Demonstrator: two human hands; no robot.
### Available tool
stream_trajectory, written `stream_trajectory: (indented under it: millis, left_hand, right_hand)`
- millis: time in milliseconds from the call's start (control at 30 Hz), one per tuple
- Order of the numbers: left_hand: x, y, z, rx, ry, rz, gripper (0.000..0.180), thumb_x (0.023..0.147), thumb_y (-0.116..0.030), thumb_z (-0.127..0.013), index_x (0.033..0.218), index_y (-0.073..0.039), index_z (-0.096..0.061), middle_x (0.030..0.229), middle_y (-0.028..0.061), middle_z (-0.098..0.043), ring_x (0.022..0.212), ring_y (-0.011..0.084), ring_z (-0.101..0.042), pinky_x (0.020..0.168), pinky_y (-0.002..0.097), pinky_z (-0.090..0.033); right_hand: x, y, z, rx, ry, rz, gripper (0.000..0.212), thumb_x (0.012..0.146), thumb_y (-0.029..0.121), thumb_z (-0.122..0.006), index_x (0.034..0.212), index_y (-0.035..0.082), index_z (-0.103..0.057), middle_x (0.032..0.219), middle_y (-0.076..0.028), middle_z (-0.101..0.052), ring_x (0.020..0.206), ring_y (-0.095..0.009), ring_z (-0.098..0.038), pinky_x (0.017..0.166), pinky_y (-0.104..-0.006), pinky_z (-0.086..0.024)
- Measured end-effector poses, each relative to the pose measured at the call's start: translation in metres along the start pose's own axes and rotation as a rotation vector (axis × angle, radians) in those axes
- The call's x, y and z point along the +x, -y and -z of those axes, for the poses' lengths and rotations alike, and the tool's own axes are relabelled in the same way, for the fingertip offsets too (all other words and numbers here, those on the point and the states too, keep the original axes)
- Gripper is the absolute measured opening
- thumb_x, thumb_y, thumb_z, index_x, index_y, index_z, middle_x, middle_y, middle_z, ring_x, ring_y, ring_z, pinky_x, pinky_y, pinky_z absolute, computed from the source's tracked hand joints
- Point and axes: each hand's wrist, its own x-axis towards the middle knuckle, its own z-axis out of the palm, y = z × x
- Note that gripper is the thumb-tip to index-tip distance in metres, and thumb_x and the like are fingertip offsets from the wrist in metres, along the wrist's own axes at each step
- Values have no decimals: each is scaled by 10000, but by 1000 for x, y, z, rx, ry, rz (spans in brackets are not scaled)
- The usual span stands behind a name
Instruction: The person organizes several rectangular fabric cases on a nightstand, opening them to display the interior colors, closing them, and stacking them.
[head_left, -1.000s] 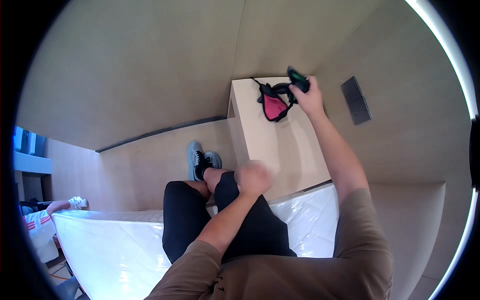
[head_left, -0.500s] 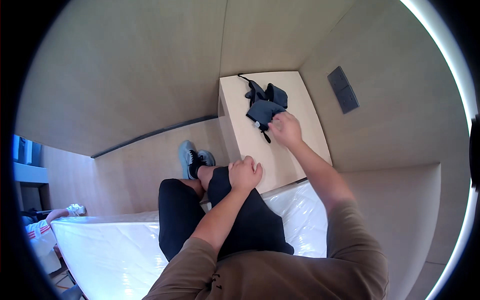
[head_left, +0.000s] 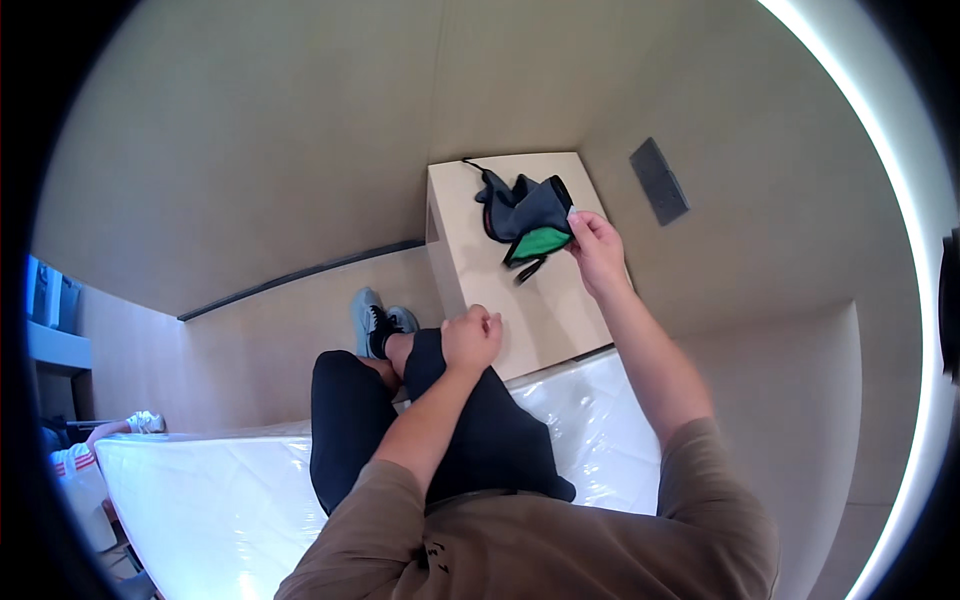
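Observation:
A crumpled grey cloth item with black edging lies on the small light-wood cabinet; its exact kind I cannot make out. Part of it is turned up and shows a bright green inner side, and a black strap end dangles below. My right hand pinches its right edge by a small pale tag, between thumb and fingers, lifting that edge. My left hand rests on my knee beside the cabinet's near edge, fingers curled in and nothing seen in them.
Wood panels stand behind the cabinet, with a dark socket plate on the right one. I sit on a plastic-wrapped white mattress. A padded headboard is at the right. Another person's arm shows at far left.
My right hand has taken the grey cloth by its edge and drawn it up and to the right, which exposes the green side. My left hand stays on the knee, its fingers more curled.

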Motion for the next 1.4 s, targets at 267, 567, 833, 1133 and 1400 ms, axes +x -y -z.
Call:
stream_trajectory:
  millis: [267, 567, 833, 1133, 1400]
  left_hand:
    - [-1, -24, 21, -785, -113, -41, 210, 971, -131, -567, 1148, -25, -524, 955, 55, -579, 881, 154, -569, 788, 302, -484]
    - [-34, -84, 53, -834, 341, -97, 352, 895, 11, -644, 1243, 14, -586, 1091, 63, -668, 973, 123, -633, 844, 253, -511]
    - [-28, -87, 47, -1330, 480, 358, 168, 1002, -94, -454, 1079, -40, -594, 957, 39, -645, 820, 148, -624, 741, 304, -524]
    - [86, -48, 29, -1263, 234, 199, 79, 895, -121, -524, 878, -60, -572, 870, 33, -584, 843, 159, -560, 781, 337, -467]
    - [65, -81, 105, -223, 169, -925, 255, 630, 18, -642, 867, -59, -585, 846, 132, -580, 811, 335, -578, 736, 389, -480]
  right_hand:
    - [-83, 5, 11, 382, 95, -294, 140, 963, 204, -630, 922, 73, -609, 791, -11, -644, 677, -85, -596, 620, -235, -498]
    - [-143, 10, -10, 228, 223, -80, 348, 846, 69, -751, 1135, 41, -558, 905, 15, -588, 835, -69, -581, 747, -215, -499]
    - [-148, 11, 32, -51, 297, -109, 385, 830, 12, -737, 1188, 18, -596, 933, 4, -626, 846, -77, -604, 734, -231, -512]
    - [-86, 91, 112, -166, 136, -183, 80, 948, 79, -572, 989, 65, -640, 896, 1, -624, 766, -75, -587, 677, -229, -485]
    - [-91, 47, 144, -1273, 53, 759, 191, 771, 16, -639, 903, 151, -666, 996, -35, -604, 999, -274, -564, 861, -409, -432]
